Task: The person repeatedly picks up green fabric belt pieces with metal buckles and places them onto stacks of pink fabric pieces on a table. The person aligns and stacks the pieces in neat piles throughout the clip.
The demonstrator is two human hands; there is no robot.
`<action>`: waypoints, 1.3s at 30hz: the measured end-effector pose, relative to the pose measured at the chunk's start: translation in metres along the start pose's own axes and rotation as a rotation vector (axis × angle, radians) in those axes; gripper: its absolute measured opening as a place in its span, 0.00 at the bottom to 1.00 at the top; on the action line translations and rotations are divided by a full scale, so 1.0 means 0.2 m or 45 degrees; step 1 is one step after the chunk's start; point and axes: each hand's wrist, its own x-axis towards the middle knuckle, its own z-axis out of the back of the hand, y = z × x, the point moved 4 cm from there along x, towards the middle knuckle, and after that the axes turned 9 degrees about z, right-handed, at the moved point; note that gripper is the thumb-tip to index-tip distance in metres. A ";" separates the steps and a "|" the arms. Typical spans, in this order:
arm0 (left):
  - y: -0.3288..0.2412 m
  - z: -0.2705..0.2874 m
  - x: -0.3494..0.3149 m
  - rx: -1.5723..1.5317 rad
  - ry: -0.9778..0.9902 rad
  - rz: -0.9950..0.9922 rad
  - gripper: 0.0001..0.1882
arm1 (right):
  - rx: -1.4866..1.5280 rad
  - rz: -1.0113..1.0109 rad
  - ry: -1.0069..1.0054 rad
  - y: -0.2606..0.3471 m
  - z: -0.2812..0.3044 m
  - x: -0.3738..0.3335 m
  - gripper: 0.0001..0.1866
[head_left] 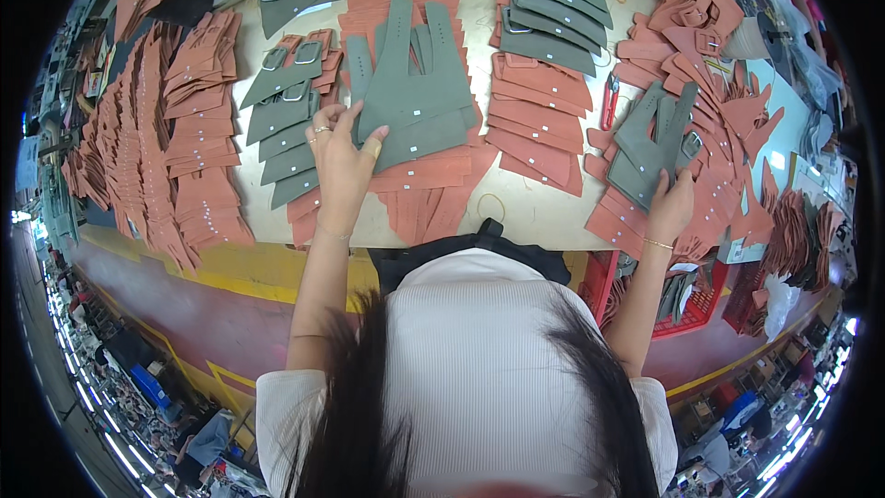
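In the middle of the table, grey leather pieces with punched straps [417, 97] lie on a stack of orange-brown ones. My left hand [343, 152] is at their lower left corner, thumb and fingers apart, touching the edge. Over to the right, my right hand [671, 207] is closed on the lower edge of a grey buckled leather piece [641, 152]. That piece has strap ends pointing up and a metal buckle at its side. It lies over a loose heap of orange-brown leather pieces [719, 161].
Grey buckled pieces [286, 159] overlap left of centre; others [553, 18] lie at the back right. Rows of orange-brown pieces [203, 129] fill the left side. Red-handled cutters [610, 101] lie near my right hand. Below the table edge stands a red crate [696, 309].
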 end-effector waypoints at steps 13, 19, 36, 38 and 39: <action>0.06 -0.02 0.08 -1.073 0.651 0.675 0.22 | 0.888 0.063 0.018 0.43 0.54 0.39 0.11; 0.10 -0.03 -0.01 -1.252 0.777 0.868 0.23 | 1.710 0.201 0.152 1.01 0.35 0.49 0.15; 0.10 -0.07 0.03 -1.179 0.791 0.892 0.11 | 1.917 -0.040 0.235 0.77 0.14 0.42 0.12; 0.10 -0.07 0.03 -1.192 0.795 0.903 0.11 | 2.051 -0.212 0.061 0.46 0.15 0.38 0.14; 0.11 -0.07 0.03 -1.199 0.792 0.916 0.11 | 2.016 -0.373 0.105 0.30 0.14 0.32 0.14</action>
